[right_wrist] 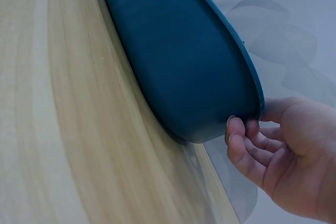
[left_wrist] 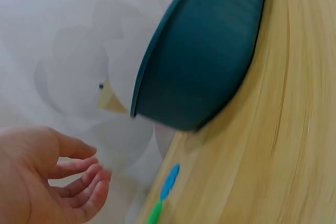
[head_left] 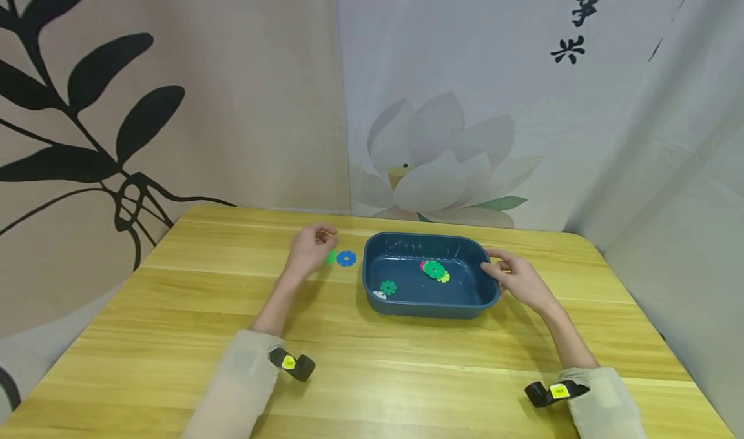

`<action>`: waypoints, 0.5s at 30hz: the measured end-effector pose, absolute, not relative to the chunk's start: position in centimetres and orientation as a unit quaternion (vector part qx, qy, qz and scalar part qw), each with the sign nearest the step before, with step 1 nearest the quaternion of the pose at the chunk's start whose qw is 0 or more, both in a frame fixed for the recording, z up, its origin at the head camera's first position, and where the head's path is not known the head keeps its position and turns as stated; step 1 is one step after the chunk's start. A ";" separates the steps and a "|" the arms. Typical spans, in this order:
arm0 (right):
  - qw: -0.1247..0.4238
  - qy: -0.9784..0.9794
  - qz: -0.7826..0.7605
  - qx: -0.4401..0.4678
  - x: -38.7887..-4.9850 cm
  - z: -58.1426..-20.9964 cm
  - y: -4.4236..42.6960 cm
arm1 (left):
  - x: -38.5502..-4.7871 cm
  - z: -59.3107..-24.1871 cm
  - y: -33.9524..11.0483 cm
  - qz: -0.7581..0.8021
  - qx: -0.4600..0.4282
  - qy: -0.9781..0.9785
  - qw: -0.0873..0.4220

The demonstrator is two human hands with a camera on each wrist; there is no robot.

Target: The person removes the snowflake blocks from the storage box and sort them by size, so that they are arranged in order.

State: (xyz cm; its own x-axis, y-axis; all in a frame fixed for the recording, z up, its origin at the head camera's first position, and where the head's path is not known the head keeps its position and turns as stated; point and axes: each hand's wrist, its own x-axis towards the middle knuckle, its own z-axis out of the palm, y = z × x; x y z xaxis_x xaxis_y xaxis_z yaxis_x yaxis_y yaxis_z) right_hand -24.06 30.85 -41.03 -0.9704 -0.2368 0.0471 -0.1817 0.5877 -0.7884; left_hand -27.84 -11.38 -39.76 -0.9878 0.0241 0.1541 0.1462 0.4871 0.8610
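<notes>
A pale cloth backdrop [head_left: 261, 122] hangs behind the workspace, printed with dark leaves on the left, a white lotus near the middle and black characters at upper right. In front of it spreads a yellowish wood-grain table [head_left: 407, 381], its grain running mostly left to right. The blue tub [head_left: 427, 310] sits upright toward the table's far side, right of the middle, its mouth facing up and its long axis running left to right, roughly parallel to the far table edge. Light sleeves [head_left: 235, 384] reach in from the near edge, each with a black strap [head_left: 551, 393] around it bearing a yellow label. The right hand [head_left: 519, 280] pinches the tub's right-hand end, thumb at the rim and fingertips against the outer wall. The left hand [head_left: 310, 250], left of the tub, hovers above the table with fingers loosely bent, grasping nothing. Just beside it, a blue disc [head_left: 347, 258] and a light green disc [head_left: 330, 257] lie flat, side by side in a left-right row; whether they touch is unclear. Inside the tub, right of its centre, a green disc [head_left: 433, 269] partly covers a yellow disc [head_left: 444, 277] and a pink disc [head_left: 422, 266]; near the front left corner lie a second green disc [head_left: 388, 288] and a partly hidden white disc [head_left: 380, 294].
</notes>
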 end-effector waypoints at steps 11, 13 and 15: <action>0.032 0.890 -0.440 -0.117 -24.1 -41.1 30.8 | -26.6 -38.3 -6.8 -0.530 -0.096 -0.842 0.043; 0.032 0.890 -0.440 -0.117 -24.2 -41.1 30.9 | -26.5 -38.3 -5.9 -0.527 -0.102 -0.843 0.041; 0.033 0.889 -0.442 -0.117 -24.2 -41.2 30.9 | -26.3 -38.3 -5.1 -0.522 -0.109 -0.845 0.037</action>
State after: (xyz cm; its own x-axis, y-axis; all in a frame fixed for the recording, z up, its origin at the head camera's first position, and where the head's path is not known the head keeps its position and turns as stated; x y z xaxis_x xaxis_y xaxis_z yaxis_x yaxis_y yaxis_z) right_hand -24.18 30.91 -41.15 -0.9706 -0.2366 0.0450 -0.1788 0.5827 -0.7927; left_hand -26.34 -5.10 -38.34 -0.9735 0.1464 0.1759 0.2229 0.4315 0.8741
